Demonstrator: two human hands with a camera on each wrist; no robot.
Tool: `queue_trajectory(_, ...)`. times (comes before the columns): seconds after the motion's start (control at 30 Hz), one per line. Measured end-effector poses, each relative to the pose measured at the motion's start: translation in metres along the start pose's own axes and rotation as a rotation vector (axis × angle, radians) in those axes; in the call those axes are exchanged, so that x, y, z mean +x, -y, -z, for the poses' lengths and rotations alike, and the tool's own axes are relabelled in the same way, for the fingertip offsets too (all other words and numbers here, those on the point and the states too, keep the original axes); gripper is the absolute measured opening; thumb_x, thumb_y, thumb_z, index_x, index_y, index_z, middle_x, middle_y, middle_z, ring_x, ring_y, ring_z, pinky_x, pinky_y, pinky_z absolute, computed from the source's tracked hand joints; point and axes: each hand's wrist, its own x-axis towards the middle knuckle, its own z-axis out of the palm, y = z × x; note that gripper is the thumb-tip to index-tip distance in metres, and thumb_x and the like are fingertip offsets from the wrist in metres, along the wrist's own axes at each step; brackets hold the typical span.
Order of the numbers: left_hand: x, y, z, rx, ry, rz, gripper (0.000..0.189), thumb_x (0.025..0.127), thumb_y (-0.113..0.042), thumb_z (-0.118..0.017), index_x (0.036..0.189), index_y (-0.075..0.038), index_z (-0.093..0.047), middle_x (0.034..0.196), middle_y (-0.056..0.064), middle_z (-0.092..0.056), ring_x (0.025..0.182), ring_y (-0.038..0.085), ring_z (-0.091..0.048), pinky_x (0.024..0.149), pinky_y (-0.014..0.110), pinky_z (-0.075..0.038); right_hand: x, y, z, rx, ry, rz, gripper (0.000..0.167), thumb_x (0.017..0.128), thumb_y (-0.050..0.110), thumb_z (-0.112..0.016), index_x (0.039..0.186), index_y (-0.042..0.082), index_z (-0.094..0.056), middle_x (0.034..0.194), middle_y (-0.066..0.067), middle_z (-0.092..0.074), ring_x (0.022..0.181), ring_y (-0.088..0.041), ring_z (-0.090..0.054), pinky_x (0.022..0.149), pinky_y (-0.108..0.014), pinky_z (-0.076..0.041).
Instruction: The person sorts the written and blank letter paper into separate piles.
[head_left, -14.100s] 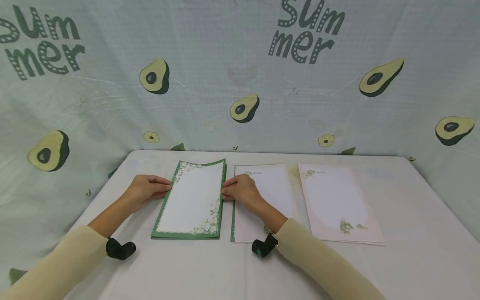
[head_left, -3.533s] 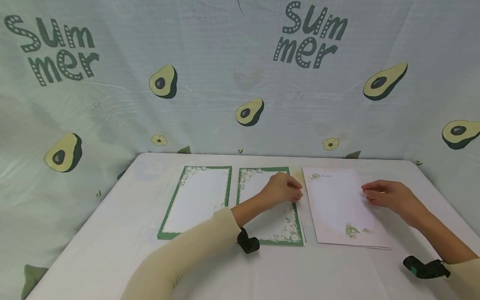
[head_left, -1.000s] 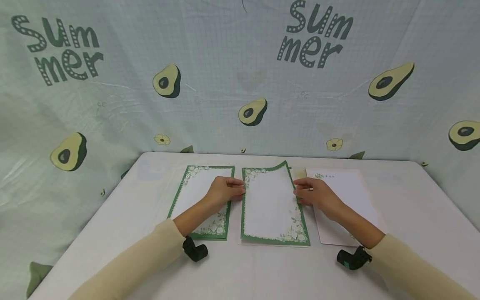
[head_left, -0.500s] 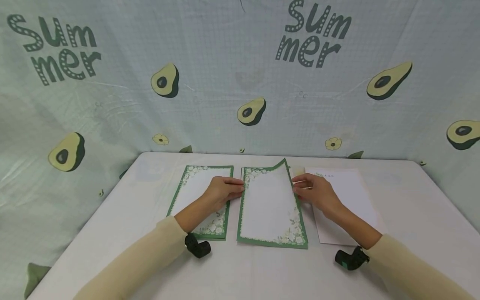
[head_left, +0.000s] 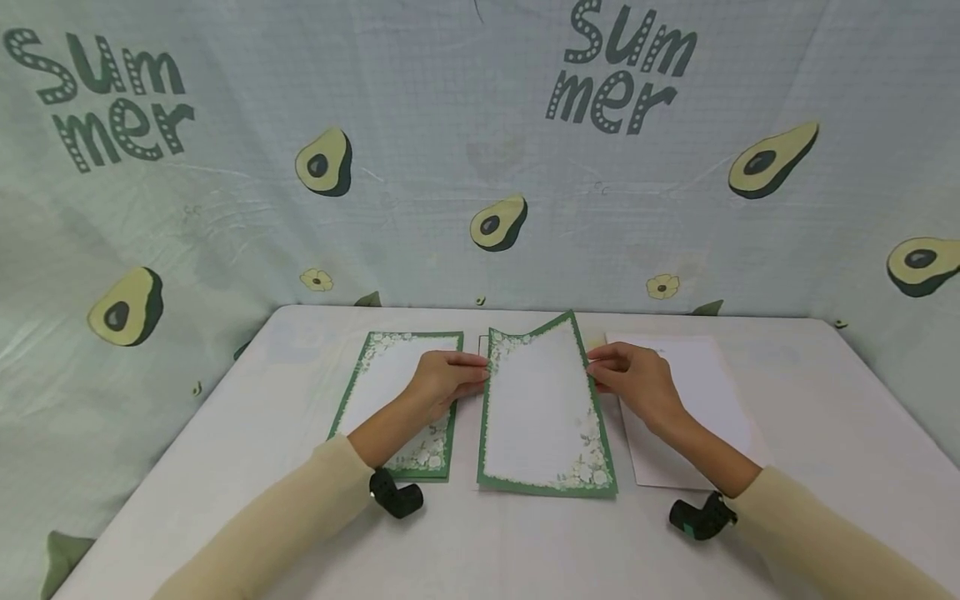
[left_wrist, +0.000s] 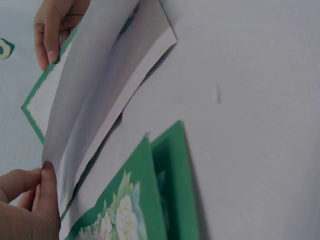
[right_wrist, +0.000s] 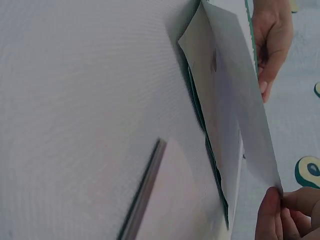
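Observation:
A sheet of paper with a green floral border [head_left: 536, 408] is raised and bowed above the middle pile. My left hand [head_left: 446, 385] pinches its left edge between thumb and fingers. At the right edge, my right hand [head_left: 637, 387] pinches it likewise, the upper right corner curling up. Both wrist views show the sheet's plain pale underside. Beneath it lies a pale pinkish sheet [left_wrist: 142, 60], mostly hidden in the head view; a dark green edge shows under it in the right wrist view.
To the left is a pile of green-bordered sheets [head_left: 382, 367], partly behind my left forearm. A pile of pale pink sheets [head_left: 697, 400] lies to the right, partly under my right forearm. A white cloth covers the table [head_left: 510, 550]; an avocado-print curtain [head_left: 420, 125] hangs behind.
Earlier, my hands held a green-bordered sheet at the left pile, then reached around the right pile. Over the last second the middle sheet, gripped at both edges, has risen off its pile.

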Motion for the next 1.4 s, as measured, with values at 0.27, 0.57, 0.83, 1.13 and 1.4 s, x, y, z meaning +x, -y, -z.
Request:
queue_trajectory(0.27,-0.002,-0.005,0.003,-0.046,-0.03,-0.047,0.026,0.091,0.008,-0.071,0.117,0.008,-0.071,0.115,0.017,-0.07,0.096,0.017,-0.073,0.089,0.03,-0.061,0.001,0.003,0.0,-0.017,-0.077,0.04,0.025,0.097,0.013,-0.071,0.119,0.003,-0.071,0.104,-0.014,-0.075,0.084,-0.013,-0.074,0.079,-0.031,-0.063)
queue_trajectory(0.57,-0.008,-0.01,0.011,-0.084,-0.024,-0.071,0.029,0.093,0.008,-0.068,0.122,0.01,-0.067,0.109,0.012,-0.072,0.092,0.015,-0.072,0.087,0.029,-0.061,0.003,0.008,0.0,0.105,-0.103,0.052,0.028,0.097,0.016,-0.072,0.12,0.0,-0.069,0.106,-0.019,-0.073,0.085,-0.01,-0.073,0.082,-0.033,-0.063)
queue_trajectory(0.83,-0.01,-0.015,0.02,-0.127,0.003,-0.109,0.035,0.095,0.006,-0.066,0.13,0.011,-0.061,0.102,0.005,-0.07,0.092,0.012,-0.071,0.089,0.026,-0.06,0.005,0.016,-0.006,0.189,-0.129,0.055,0.027,0.097,0.014,-0.072,0.119,0.0,-0.068,0.104,-0.018,-0.072,0.084,-0.01,-0.074,0.081,-0.028,-0.063)
queue_trajectory(1.13,-0.012,-0.018,0.026,-0.178,-0.029,-0.095,0.035,0.096,0.006,-0.066,0.131,0.01,-0.061,0.107,0.007,-0.069,0.094,0.013,-0.072,0.092,0.027,-0.059,0.009,0.026,-0.012,0.243,-0.122,0.068,0.029,0.097,0.014,-0.072,0.12,-0.003,-0.068,0.104,-0.018,-0.072,0.086,-0.009,-0.072,0.084,-0.029,-0.062)
queue_trajectory(1.4,-0.016,-0.022,0.034,-0.171,-0.054,-0.126,0.034,0.095,0.007,-0.067,0.129,0.011,-0.062,0.103,0.006,-0.071,0.093,0.013,-0.073,0.091,0.027,-0.06,0.01,0.029,-0.019,0.268,-0.109,0.069,0.028,0.097,0.014,-0.072,0.119,-0.004,-0.068,0.105,-0.022,-0.07,0.086,-0.01,-0.073,0.084,-0.026,-0.062)
